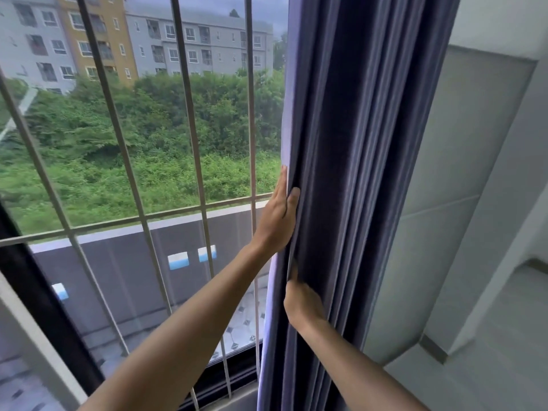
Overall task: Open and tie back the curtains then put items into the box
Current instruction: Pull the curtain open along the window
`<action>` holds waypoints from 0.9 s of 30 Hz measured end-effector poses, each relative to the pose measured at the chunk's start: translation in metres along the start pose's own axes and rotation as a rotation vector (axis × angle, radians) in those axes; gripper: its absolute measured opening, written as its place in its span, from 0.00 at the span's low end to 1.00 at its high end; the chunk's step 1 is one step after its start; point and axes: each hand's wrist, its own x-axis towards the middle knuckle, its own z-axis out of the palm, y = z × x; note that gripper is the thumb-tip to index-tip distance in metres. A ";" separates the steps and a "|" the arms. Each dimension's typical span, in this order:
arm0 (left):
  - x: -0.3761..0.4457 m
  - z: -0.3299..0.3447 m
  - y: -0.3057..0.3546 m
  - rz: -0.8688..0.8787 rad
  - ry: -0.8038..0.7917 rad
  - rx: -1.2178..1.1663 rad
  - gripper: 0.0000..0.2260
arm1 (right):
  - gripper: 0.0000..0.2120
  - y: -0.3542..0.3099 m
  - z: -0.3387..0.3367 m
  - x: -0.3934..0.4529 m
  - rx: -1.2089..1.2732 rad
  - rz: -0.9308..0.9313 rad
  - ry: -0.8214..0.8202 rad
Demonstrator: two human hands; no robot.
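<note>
Blue-grey pleated curtain [355, 143] hangs bunched in deep vertical folds.

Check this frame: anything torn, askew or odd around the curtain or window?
Nothing stands out. The blue curtain hangs in even folds, bunched at the right of the window, no tear visible. The left hand lies flat along its edge; the right hand holds the folds lower down. The window bars look intact.

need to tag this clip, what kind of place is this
Probably an upper-floor flat or apartment room: a barred window overlooks apartment blocks and a tiled balcony, and both hands gather a blue-grey curtain beside it.
</note>
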 end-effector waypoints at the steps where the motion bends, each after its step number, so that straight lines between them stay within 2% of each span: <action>1: 0.001 0.001 0.001 -0.014 0.002 -0.001 0.24 | 0.33 -0.001 0.000 -0.001 -0.022 -0.010 0.003; 5: 0.004 0.005 -0.001 0.013 -0.030 0.050 0.28 | 0.32 0.003 0.006 0.002 -0.072 -0.039 0.035; 7: 0.007 0.007 -0.003 0.056 -0.043 0.102 0.24 | 0.34 0.005 0.006 0.002 -0.059 -0.035 -0.032; 9: 0.009 0.009 -0.003 0.109 -0.037 0.124 0.21 | 0.35 0.010 0.007 0.001 -0.003 -0.009 -0.169; 11: 0.012 0.007 -0.004 0.122 -0.023 0.142 0.20 | 0.33 0.019 -0.006 0.001 0.019 -0.040 -0.173; 12: 0.014 0.006 -0.007 0.108 -0.013 0.149 0.20 | 0.29 0.024 -0.021 0.005 0.047 -0.075 -0.062; 13: 0.015 0.005 -0.009 0.081 -0.005 0.154 0.20 | 0.25 0.027 -0.041 0.010 0.095 -0.119 0.116; 16: 0.016 0.002 -0.010 0.037 0.014 0.159 0.20 | 0.19 0.021 -0.126 0.031 0.237 -0.268 0.788; 17: 0.015 0.001 -0.009 0.041 0.014 0.153 0.20 | 0.20 0.017 -0.152 0.039 0.261 -0.300 0.951; 19: 0.014 0.000 -0.006 0.046 0.017 0.130 0.21 | 0.23 0.011 -0.193 0.054 0.290 -0.291 1.080; 22: 0.014 0.001 -0.003 0.009 0.029 0.103 0.21 | 0.28 0.011 -0.218 0.079 0.384 -0.204 0.939; 27: 0.012 0.002 -0.004 -0.041 0.013 0.101 0.21 | 0.31 0.022 -0.190 0.093 0.497 -0.143 0.723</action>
